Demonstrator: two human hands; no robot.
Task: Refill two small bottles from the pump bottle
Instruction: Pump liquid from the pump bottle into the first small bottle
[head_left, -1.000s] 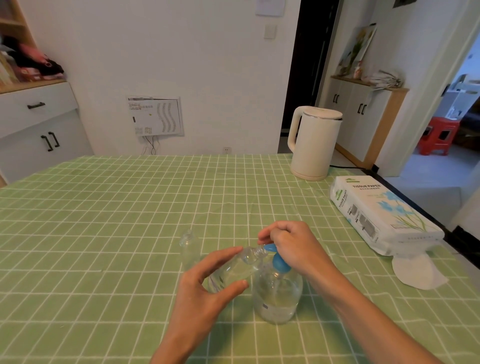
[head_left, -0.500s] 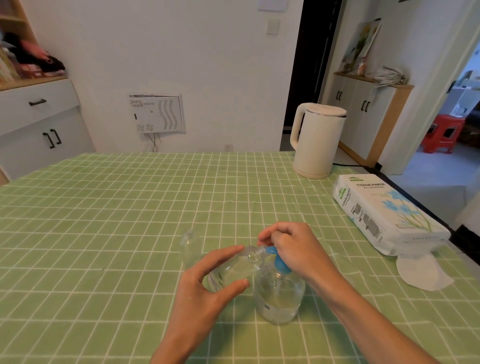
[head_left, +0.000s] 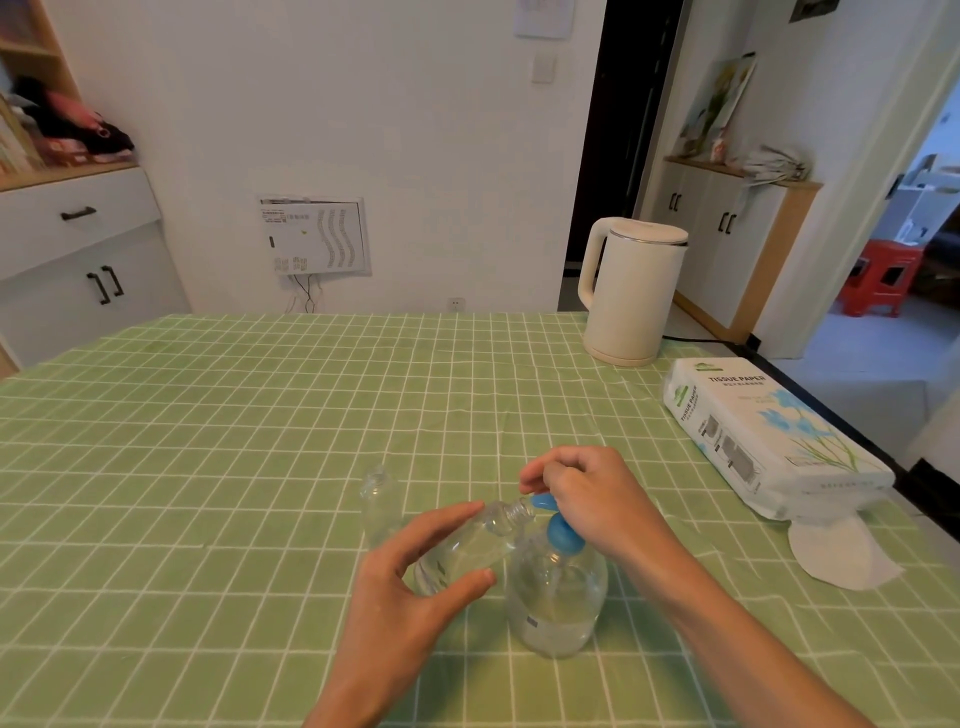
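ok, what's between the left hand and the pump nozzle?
The tilted small bottle that the left hand grips; its open neck reaches the blue pump nozzle. Seen in the head view.

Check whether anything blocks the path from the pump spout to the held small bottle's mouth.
Nothing visible does. The blue spout lies at the open mouth of the tilted small bottle in the left hand; the other small bottle stands behind, clear.

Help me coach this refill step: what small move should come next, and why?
Probably press the blue pump head down with the right hand: the left hand holds the small clear plastic bottle tilted, its open neck at the spout of the round clear pump bottle.
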